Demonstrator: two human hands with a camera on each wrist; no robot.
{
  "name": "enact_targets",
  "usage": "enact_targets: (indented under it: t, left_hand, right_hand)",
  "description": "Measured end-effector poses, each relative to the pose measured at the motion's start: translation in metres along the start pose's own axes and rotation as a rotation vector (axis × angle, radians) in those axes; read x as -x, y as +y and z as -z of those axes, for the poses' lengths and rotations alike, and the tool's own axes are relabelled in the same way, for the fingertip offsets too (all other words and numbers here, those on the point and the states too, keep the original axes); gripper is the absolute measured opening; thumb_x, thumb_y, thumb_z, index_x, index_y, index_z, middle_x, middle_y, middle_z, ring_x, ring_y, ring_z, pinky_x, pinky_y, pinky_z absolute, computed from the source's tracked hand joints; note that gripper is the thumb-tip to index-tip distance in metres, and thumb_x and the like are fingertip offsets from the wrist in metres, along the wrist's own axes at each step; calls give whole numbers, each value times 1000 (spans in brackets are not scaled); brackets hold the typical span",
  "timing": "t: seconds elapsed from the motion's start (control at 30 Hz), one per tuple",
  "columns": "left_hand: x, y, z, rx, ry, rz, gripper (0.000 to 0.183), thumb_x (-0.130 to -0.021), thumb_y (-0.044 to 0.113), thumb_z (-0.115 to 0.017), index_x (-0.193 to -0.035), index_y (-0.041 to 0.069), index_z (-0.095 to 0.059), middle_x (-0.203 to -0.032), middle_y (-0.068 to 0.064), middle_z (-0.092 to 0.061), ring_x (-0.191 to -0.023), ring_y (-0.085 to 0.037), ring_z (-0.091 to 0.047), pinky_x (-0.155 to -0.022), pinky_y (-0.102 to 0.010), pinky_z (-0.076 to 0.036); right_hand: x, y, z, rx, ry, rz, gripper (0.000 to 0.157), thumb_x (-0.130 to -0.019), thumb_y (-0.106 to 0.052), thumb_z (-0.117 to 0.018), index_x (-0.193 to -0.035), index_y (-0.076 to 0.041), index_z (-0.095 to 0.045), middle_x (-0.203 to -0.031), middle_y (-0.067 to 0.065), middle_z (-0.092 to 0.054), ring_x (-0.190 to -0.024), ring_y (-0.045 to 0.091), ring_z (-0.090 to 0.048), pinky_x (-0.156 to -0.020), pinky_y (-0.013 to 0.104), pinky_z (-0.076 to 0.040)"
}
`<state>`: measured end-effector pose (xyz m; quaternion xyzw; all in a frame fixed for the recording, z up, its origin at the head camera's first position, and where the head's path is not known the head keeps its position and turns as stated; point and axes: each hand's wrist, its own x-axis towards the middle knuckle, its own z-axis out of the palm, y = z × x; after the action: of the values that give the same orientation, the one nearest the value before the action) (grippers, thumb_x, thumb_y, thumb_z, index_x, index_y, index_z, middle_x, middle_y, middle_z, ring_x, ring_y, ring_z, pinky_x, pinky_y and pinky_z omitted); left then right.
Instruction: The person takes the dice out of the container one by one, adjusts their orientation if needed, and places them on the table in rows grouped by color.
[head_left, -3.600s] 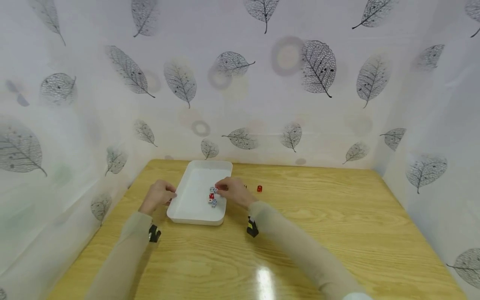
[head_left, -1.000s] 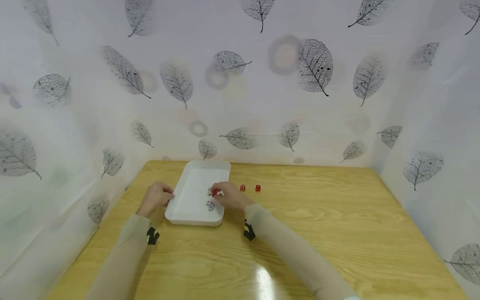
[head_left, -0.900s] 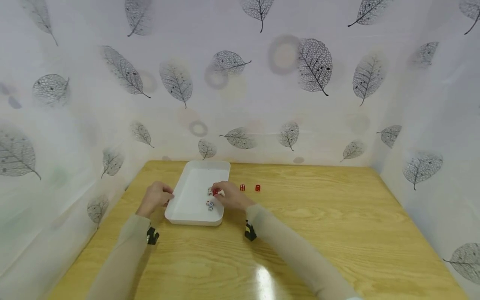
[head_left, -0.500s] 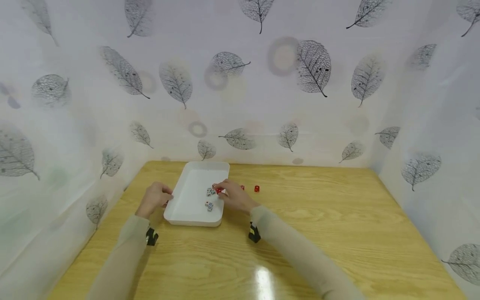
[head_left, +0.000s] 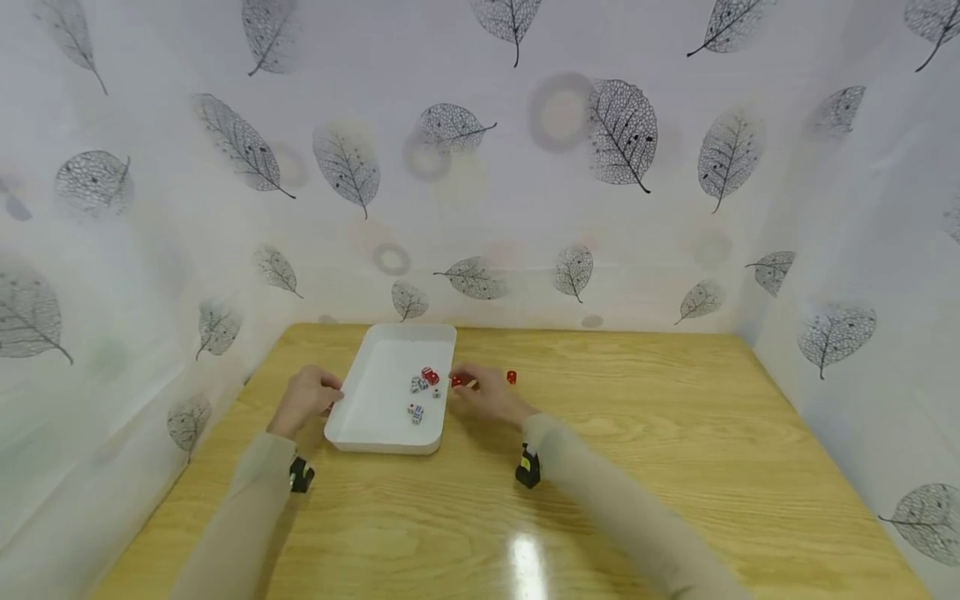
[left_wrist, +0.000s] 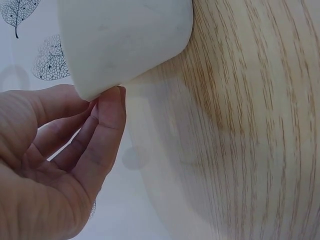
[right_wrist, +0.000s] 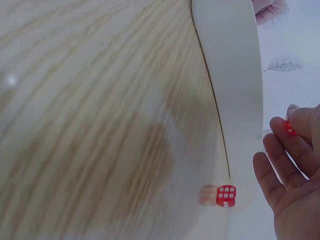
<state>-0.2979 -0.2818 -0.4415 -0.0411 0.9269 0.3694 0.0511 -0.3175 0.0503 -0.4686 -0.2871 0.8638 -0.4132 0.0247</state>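
Note:
My left hand [head_left: 303, 400] pinches the left rim of a white tray [head_left: 369, 404]; in the left wrist view thumb and fingers meet at the tray's edge [left_wrist: 125, 45]. Between thumb and index finger, my right hand [head_left: 492, 395] holds a red die [right_wrist: 289, 128], just beyond the tray's right rim. Inside the tray are several white dice [head_left: 416, 414] and a pair of red dice [head_left: 430, 376]. Beside the tray, a red die with six pips up [right_wrist: 226, 195] sits on the table; the right hand hides it in the head view.
Another red die [head_left: 512, 377] lies on the wooden table [head_left: 645, 433], right of the right hand. Leaf-printed curtains [head_left: 480, 200] enclose the table at the back and on both sides. A black wrist device [head_left: 528, 467] hangs under the right cuff.
The right hand has picked a red die out of the tray and moved right over the rim with it. The dice left in the tray show more fully. The left hand stays at the rim.

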Motion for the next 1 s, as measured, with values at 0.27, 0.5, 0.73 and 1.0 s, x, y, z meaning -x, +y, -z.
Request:
enact_targets:
  t: [0.27, 0.5, 0.73, 1.0]
  left_hand:
    - [2, 3, 3, -9, -3, 8, 22, -91, 2, -58, -106, -12, -65, -98, -24, -67, -75, -22, -63, -62, -31, -57]
    - [1, 4, 2, -16, -7, 23, 23, -92, 3, -58, -108, -11, -65, -100, -23, -67, -77, -22, -63, -63, -31, -57]
    - [2, 3, 1, -9, -12, 25, 23, -91, 3, -58, -109, -11, -65, -101, -24, -67, -77, -23, -63, -63, -32, -57]
    - [1, 4, 0, -8, -12, 20, 24, -91, 3, -58, -108, -11, -65, -101, -25, -67, -77, -23, -64, -63, -32, -58]
  right_hand:
    - [17, 11, 21, -43, 30, -27, 25, -92, -14, -67, -113, -1, -68, -104, 6, -71, -98, 19, -65, -86, 31, -54]
    - [29, 24, 38, -3, 59, -101, 28, -88, -16, -72, -113, -5, -71, -104, 4, -73, -97, 18, -67, -88, 36, -53]
    - [39, 34, 54, 9, 91, -184, 30, -87, -19, -73, -115, -7, -72, -110, 6, -73, -105, 22, -66, -97, 43, -49]
    - [47, 44, 71, 11, 169, -266, 29, -88, -20, -73, -115, -10, -72, -112, 6, -71, -102, 21, -65, -91, 40, -52]
